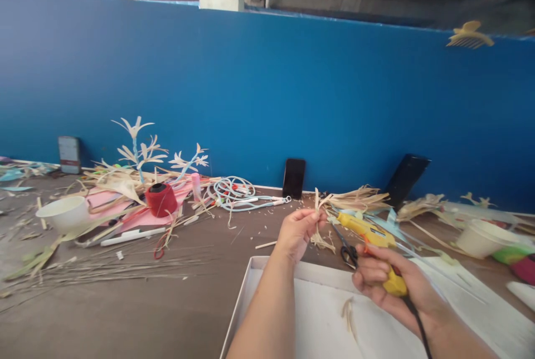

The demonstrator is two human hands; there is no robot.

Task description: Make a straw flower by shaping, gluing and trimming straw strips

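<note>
glue gun (370, 231) gripped in right hand (412, 276), pointing over toward left hand (298, 232). pale strips (316, 198) pinched upright in left hand, just past far edge of white box (326, 274). black scissors (348, 254) pretty much right next to glue gun.

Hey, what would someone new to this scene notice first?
Probably the yellow glue gun in the right hand, pointing toward the pale strip pinched in the left hand. Behind spreads a big blue partition. Farther left on the table, a red spool sits near pale flowers.
</note>
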